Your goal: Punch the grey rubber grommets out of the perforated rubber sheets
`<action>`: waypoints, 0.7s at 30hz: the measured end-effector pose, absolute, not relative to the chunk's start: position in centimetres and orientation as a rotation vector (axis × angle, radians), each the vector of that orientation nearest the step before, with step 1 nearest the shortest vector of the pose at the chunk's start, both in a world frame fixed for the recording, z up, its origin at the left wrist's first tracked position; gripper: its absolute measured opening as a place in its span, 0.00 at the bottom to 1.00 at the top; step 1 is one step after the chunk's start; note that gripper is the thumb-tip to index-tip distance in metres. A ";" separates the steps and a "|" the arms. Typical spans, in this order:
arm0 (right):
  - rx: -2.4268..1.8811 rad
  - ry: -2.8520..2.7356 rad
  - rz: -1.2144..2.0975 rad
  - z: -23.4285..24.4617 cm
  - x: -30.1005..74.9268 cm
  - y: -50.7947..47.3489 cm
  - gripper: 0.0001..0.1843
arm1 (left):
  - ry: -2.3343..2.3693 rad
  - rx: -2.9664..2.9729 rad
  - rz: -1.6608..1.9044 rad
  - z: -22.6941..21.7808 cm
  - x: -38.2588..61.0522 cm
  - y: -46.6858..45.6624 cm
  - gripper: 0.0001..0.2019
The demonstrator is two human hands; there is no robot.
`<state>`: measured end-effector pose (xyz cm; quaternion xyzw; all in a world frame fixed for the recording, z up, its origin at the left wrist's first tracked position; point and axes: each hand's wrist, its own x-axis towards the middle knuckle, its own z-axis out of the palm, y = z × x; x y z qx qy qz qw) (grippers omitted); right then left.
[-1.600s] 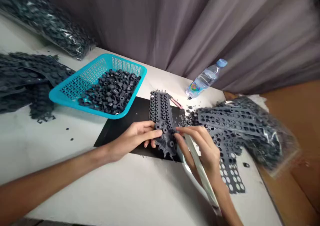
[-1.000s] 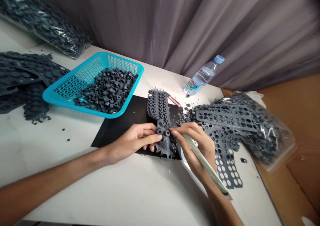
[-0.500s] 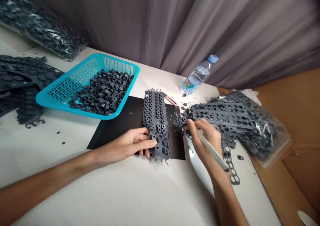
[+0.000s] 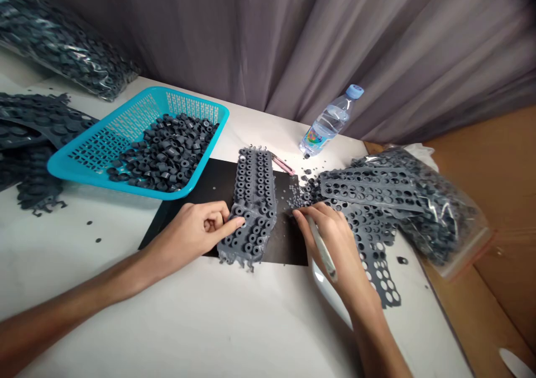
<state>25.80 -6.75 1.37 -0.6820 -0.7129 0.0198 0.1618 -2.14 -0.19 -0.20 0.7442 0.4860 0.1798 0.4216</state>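
A grey rubber sheet (image 4: pixel 254 199) with rows of ring-shaped pieces lies on a black mat (image 4: pixel 288 243), its near part bent. My left hand (image 4: pixel 201 227) grips the sheet's left edge, thumb on top and fingers curled at the side. My right hand (image 4: pixel 330 235) is closed around a slim, pale-handled tool (image 4: pixel 322 249) whose tip is hidden under the fingers. That hand rests at the mat's right side, apart from the sheet, beside a scatter of tiny grey bits (image 4: pixel 296 198).
A blue basket (image 4: pixel 121 187) of loose grey rings stands at left, near rubber sheets (image 4: pixel 37 124) and a filled plastic bag (image 4: pixel 75 54). A pink cutter (image 4: pixel 283 164) and water bottle (image 4: pixel 329 122) sit behind. Punched-out sheets (image 4: pixel 372 188) and another bag (image 4: pixel 454 221) lie at right.
My left hand has shifted up along the sheet's edge, and the sheet's near end has swung left and flattened. My right hand has come slightly left and down, tilting the tool more upright.
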 end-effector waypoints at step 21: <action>-1.605 -2.132 0.035 1.1 23.5 -7.0 0.13 | 1.114 2.041 0.562 -1.7 -1.7 1.5 0.28</action>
